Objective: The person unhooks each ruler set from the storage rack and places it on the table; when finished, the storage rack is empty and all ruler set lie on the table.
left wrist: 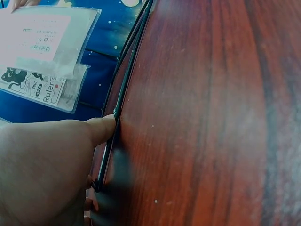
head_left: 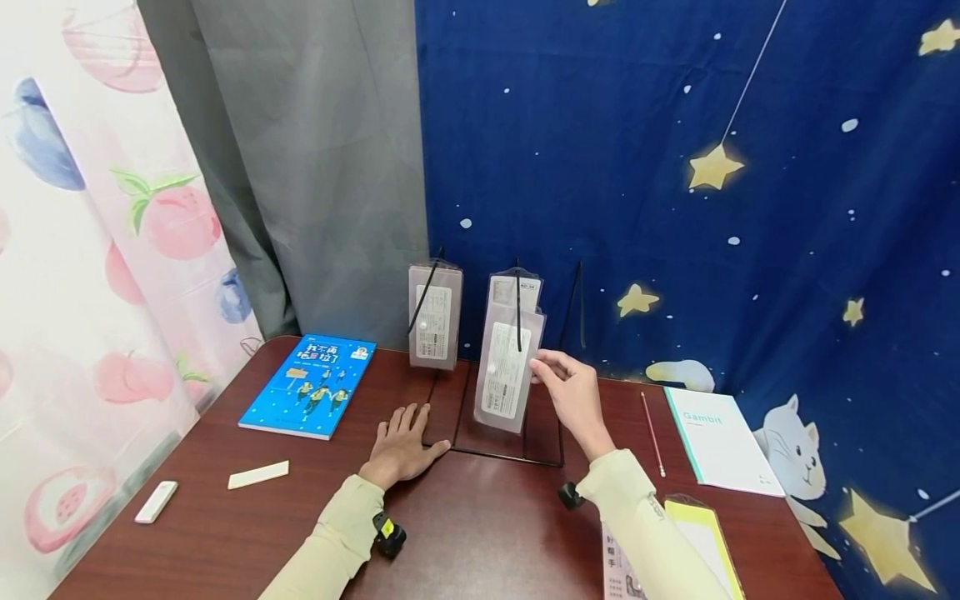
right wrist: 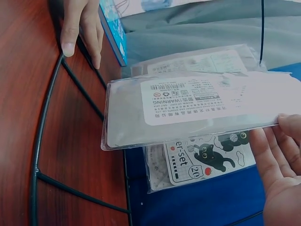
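Note:
My right hand (head_left: 573,396) pinches the edge of a flat clear plastic ruler set pack (head_left: 507,375) with a white label, between thumb and fingers. This pack tilts in front of another ruler set pack (head_left: 528,287), which hangs on the middle hook of a black wire rack (head_left: 510,456). A black cat drawing and "er-set" print (right wrist: 202,157) show on the pack behind in the right wrist view. The middle hook overlaps the held pack; I cannot tell whether it passes through its hole. My left hand (head_left: 403,446) rests with spread fingers at the rack's base, its thumb touching the wire.
Another labelled pack (head_left: 435,321) hangs on the left hook. A blue book (head_left: 309,387), a cream strip (head_left: 258,475) and a white eraser-like block (head_left: 157,502) lie left. Right are a pencil (head_left: 652,433), a white notebook (head_left: 720,442) and a yellow-edged pouch (head_left: 708,542).

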The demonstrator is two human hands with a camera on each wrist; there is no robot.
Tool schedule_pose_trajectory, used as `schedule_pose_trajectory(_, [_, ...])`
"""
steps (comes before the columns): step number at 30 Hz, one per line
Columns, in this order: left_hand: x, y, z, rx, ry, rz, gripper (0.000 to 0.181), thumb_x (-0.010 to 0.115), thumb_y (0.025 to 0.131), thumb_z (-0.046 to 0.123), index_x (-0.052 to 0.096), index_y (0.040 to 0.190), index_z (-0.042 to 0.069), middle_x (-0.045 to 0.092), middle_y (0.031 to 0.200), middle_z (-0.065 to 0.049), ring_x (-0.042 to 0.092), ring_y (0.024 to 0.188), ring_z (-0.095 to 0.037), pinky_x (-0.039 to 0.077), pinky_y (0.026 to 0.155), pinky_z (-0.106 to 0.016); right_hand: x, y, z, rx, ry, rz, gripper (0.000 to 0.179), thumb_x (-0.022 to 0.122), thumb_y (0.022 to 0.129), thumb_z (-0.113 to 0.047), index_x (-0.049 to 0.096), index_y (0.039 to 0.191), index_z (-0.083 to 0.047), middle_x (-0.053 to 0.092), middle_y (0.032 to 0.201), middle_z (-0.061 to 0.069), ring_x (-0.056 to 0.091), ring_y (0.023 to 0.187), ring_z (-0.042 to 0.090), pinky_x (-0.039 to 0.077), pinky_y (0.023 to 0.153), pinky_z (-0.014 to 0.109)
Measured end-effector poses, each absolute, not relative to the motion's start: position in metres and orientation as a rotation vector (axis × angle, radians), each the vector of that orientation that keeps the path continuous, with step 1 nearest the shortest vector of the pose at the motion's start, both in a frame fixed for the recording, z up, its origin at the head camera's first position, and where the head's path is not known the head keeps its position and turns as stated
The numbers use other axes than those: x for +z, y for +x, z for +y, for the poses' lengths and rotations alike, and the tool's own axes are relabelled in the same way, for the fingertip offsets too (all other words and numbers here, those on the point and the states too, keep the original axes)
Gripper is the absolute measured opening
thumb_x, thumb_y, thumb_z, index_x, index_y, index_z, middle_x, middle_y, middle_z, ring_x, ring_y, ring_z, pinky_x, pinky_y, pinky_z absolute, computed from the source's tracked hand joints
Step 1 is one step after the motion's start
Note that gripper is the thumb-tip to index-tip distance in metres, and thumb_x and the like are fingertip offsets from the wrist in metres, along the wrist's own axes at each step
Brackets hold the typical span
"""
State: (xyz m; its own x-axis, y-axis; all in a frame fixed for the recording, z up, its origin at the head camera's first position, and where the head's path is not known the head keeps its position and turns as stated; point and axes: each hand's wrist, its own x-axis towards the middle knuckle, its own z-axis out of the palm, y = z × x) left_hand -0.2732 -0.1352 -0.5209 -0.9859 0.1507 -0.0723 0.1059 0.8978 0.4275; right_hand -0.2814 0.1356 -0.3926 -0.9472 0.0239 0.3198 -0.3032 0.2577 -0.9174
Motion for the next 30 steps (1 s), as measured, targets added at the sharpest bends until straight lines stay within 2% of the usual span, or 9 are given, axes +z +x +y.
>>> schedule_pose_trajectory(5, [-0.521,-0.274,-0.136,0.655,0.198,2.956,0.083,0.056,0.103,0.052,0.027,0.163,0.004,0.026,0.168,-0.025,0.021,0.156,-0.048,0.015,0.125,-0.068,-0.409,-0.287,0.142,1.766,0.281,-2.226,0.025,0.076,0.095,-0.014,0.076,0.117,0.000,0.077,0.107,0.024,0.077,0.086,0.028,0.059,0.076,0.020])
schedule_pose_trajectory(6, [-0.521,-0.274,-0.136,0.653,0.199,2.956,0.084,0.056,0.102,0.053,0.026,0.164,0.004,0.025,0.168,-0.025,0.020,0.157,-0.047,0.015,0.125,-0.068,-0.414,-0.289,0.143,1.767,0.283,-2.219,0.025,0.077,0.095,-0.015,0.077,0.116,-0.002,0.077,0.106,0.023,0.077,0.087,0.032,0.060,0.076,0.020])
schedule_pose_trajectory(11, [-0.526,-0.276,-0.136,0.650,0.209,2.957,0.085,0.055,0.102,0.054,0.025,0.164,0.005,0.025,0.168,-0.026,0.019,0.157,-0.047,0.015,0.125,-0.067,-0.420,-0.283,0.144,1.756,0.266,-2.227,0.025,0.079,0.093,-0.020,0.078,0.114,-0.005,0.079,0.102,0.020,0.077,0.084,0.029,0.059,0.076,0.020])
schedule_pose_trajectory(16, [-0.536,-0.281,-0.138,0.647,0.219,2.975,0.086,0.056,0.101,0.054,0.024,0.165,0.005,0.025,0.169,-0.025,0.020,0.157,-0.047,0.015,0.125,-0.069,-0.423,-0.276,0.145,1.761,0.262,-2.214,0.024,0.079,0.093,-0.018,0.078,0.112,-0.004,0.078,0.101,0.021,0.076,0.079,0.021,0.058,0.075,0.019])
schedule_pose_trajectory(22, [-0.540,-0.285,-0.139,0.656,0.220,2.981,0.087,0.056,0.101,0.055,0.025,0.164,0.005,0.026,0.168,-0.025,0.020,0.157,-0.047,0.016,0.124,-0.069,-0.425,-0.269,0.147,1.769,0.282,-2.215,0.023,0.079,0.093,-0.018,0.078,0.111,-0.003,0.078,0.101,0.021,0.076,0.079,0.020,0.059,0.076,0.021])
schedule_pose_trajectory(30, [-0.537,-0.283,-0.138,0.655,0.223,2.986,0.086,0.056,0.102,0.054,0.025,0.164,0.004,0.026,0.168,-0.025,0.020,0.156,-0.048,0.016,0.124,-0.069,-0.425,-0.257,0.146,1.767,0.315,-2.198,0.021,0.079,0.092,-0.014,0.078,0.110,-0.002,0.079,0.098,0.018,0.076,0.080,0.028,0.060,0.076,0.022])
